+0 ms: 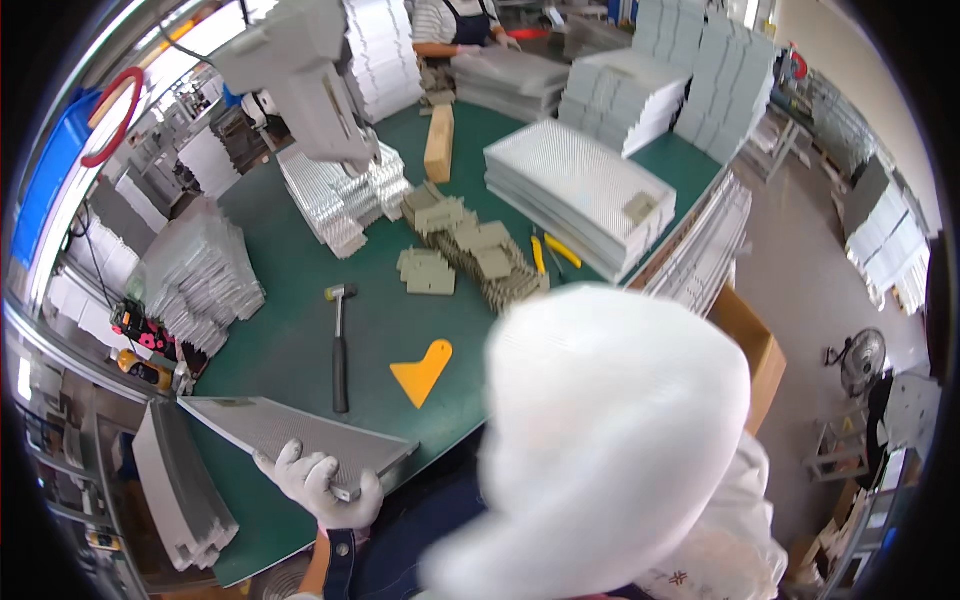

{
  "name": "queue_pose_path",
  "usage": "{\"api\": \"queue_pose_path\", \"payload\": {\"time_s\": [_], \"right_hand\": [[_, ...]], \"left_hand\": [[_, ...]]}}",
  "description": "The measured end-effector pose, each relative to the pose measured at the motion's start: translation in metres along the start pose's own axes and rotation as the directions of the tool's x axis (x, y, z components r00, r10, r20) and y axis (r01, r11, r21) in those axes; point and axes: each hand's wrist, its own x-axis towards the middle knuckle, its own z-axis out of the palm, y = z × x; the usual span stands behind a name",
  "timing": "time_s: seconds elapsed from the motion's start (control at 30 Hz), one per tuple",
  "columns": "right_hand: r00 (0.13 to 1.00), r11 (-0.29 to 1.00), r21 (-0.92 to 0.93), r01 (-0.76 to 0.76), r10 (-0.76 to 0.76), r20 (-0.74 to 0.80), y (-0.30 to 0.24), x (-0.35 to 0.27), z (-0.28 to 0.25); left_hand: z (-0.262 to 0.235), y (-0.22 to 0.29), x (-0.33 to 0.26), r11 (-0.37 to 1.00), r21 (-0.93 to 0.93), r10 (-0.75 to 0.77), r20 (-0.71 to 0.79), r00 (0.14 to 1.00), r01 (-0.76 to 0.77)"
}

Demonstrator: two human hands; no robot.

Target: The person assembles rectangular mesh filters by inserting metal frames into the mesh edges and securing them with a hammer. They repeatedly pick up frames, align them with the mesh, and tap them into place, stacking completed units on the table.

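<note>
My left hand (325,488), in a white glove, grips the near edge of a grey perforated metal panel (300,430). That panel lies tilted along the table's front edge, its fingers-side end toward me. A large, blurred white shape (620,400) fills the middle right, very near the camera; it looks like my gloved right hand, but no fingers can be made out. Beyond the panel lie a black-handled hammer (340,350) and an orange plastic scraper (424,373). What lies behind the white shape is hidden.
On the green table (290,330) stand a stack of perforated panels (580,190), stacked grey-green plates (480,250), yellow-handled pliers (562,250) and a wooden block (439,143). More panels (180,490) lie at left. A machine head (310,90) overhangs the far left. Another person (460,25) works at the back.
</note>
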Motion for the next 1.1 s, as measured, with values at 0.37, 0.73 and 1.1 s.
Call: {"api": "queue_pose_path", "payload": {"time_s": [0.37,0.73,1.1], "right_hand": [[0.987,0.886,0.464,-0.016,-0.061,0.149,0.019,0.014,0.019],[0.542,0.479,0.579,-0.659,0.837,-0.075,0.132,-0.069,0.052],[0.828,0.294,0.937,0.189,0.465,-0.313,0.204,-0.172,0.039]], "left_hand": [[-0.006,0.010,0.002,0.995,-0.050,-0.095,-0.078,0.992,0.091],[-0.009,0.013,0.008,0.995,-0.099,-0.029,-0.097,0.995,0.019],[-0.002,0.011,0.011,0.997,-0.081,-0.030,-0.117,0.993,0.020]]}}
